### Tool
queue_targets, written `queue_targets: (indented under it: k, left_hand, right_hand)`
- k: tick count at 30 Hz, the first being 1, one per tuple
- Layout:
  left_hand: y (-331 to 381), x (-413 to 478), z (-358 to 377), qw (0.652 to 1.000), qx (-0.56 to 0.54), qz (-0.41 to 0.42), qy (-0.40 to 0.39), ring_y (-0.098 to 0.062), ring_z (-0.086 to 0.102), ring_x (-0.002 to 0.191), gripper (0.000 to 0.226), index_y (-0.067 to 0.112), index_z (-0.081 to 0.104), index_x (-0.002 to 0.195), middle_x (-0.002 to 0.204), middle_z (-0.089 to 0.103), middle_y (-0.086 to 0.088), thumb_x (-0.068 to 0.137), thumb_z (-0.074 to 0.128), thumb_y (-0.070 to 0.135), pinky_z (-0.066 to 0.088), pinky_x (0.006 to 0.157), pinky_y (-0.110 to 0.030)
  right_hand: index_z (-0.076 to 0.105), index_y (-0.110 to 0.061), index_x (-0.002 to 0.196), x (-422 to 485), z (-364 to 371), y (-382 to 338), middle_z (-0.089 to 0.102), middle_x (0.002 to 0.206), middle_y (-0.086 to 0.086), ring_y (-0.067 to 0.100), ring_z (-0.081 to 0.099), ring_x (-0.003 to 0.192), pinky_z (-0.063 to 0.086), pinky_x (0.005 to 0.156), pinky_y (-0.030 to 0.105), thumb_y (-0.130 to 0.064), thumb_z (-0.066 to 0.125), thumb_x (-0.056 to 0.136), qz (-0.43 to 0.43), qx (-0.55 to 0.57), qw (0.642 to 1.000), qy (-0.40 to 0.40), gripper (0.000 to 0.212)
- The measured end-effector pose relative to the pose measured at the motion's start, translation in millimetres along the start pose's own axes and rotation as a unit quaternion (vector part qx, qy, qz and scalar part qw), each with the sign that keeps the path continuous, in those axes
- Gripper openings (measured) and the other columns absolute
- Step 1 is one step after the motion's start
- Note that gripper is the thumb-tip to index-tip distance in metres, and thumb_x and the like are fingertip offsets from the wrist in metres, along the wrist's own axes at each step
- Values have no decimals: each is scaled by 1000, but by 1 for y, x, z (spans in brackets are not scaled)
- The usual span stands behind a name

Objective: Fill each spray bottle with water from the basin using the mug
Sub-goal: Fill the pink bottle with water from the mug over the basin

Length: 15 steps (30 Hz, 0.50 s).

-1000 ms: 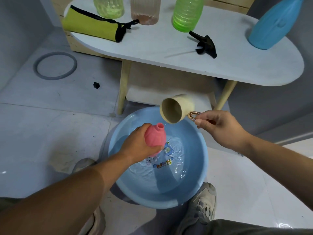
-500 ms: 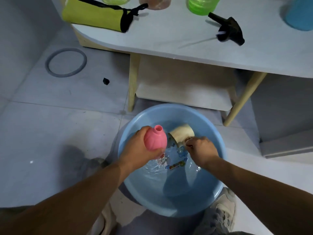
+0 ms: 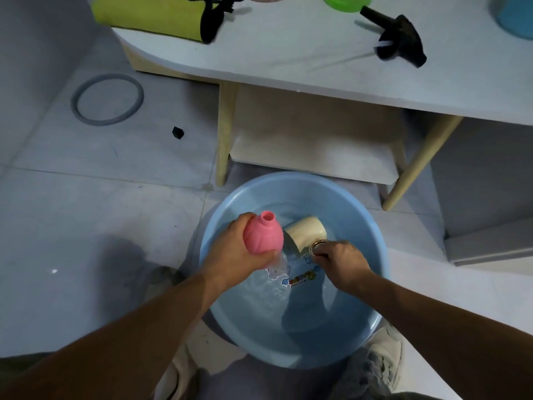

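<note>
A light blue basin (image 3: 369, 336) with water stands on the floor below me. My left hand (image 3: 233, 252) grips a pink spray bottle (image 3: 264, 236) without its cap, mouth up, over the basin's left side. My right hand (image 3: 340, 262) holds the metal ring handle of a cream mug (image 3: 305, 232). The mug lies tipped on its side in the water, right beside the pink bottle. A black spray head (image 3: 396, 41) lies on the white table (image 3: 288, 53).
On the table are a green-yellow pouch (image 3: 153, 13), the base of a green bottle (image 3: 347, 1) and a blue bottle (image 3: 516, 18) at the top edge. Table legs (image 3: 225, 140) stand behind the basin. A grey ring (image 3: 108, 99) lies on the floor. My shoes flank the basin.
My right hand has lowered the mug from above the basin into the water and tipped it. The pink bottle stays in my left hand over the basin. The view has tilted down.
</note>
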<state>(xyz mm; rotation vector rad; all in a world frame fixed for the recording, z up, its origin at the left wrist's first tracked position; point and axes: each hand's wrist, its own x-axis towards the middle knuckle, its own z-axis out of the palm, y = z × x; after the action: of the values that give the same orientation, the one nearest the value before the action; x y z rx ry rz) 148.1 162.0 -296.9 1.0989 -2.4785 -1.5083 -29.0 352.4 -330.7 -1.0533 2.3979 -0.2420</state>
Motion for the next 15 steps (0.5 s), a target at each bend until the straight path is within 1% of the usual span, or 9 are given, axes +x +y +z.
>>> queue_targets:
  k: [1,3,5,7,9,10,12,14,15]
  left_hand:
    - [0,0,0,1000,1,0,0,-13,61,110,86,45,47,132,131,55,15,59,90,57,60,91,-40]
    - [0,0,-1,1000,6,-1,0,-15,60,111,83,42,46,133,131,54,14,64,93,48,59,90,-37]
    - [1,-1,-2,1000,10,0,3,-15,58,112,81,40,46,134,131,53,14,68,93,42,56,87,-30]
    - [2,-3,-4,1000,12,0,4,-14,57,112,82,38,45,136,132,51,14,70,93,39,54,88,-29]
    - [1,-6,-7,1000,13,1,7,-15,57,113,84,39,45,137,135,51,12,69,93,40,57,91,-33]
    - [0,-6,-8,1000,14,1,7,-16,57,114,84,39,45,137,135,51,12,69,93,41,57,92,-35]
    - [-1,-8,-11,1000,12,3,9,-16,57,114,82,41,44,135,135,51,12,69,93,43,58,93,-37]
    - [-1,-9,-14,1000,7,4,12,-16,57,115,81,43,43,134,134,51,13,69,92,44,59,94,-41]
    - [0,-9,-15,1000,5,6,17,-17,57,115,81,44,43,133,134,51,12,69,92,45,59,94,-42]
  right_hand:
    - [67,-24,84,-2,0,-1,69,92,-3,28,58,89,36,65,30,-34,61,92,6,18,1000,-14,14]
    - [68,-25,82,-3,0,-2,68,85,-3,23,59,82,47,68,33,-32,62,91,20,76,996,-43,13]
    - [70,-22,75,-5,-6,-5,66,71,-7,10,59,70,51,70,29,-23,65,92,38,199,978,-54,18]
    - [66,-19,62,-9,-16,-11,59,55,-13,-2,52,56,44,58,14,-13,66,93,62,321,943,-60,31]
    - [63,-18,56,-13,-24,-14,53,52,-10,4,46,51,38,53,13,-13,65,94,76,410,906,-72,38]
    - [65,-16,57,-14,-28,-12,51,55,-3,9,44,53,38,53,16,-15,65,94,79,443,889,-81,37]
    - [71,-9,71,-17,-34,-9,50,62,5,15,43,60,40,58,22,-15,65,94,81,488,864,-92,25]
    - [72,-3,85,-18,-42,-6,52,67,7,14,48,64,45,61,23,-13,61,95,98,519,844,-95,18]
    - [70,-4,86,-20,-48,-5,53,68,6,14,50,65,46,62,23,-12,58,97,99,531,836,-93,18]
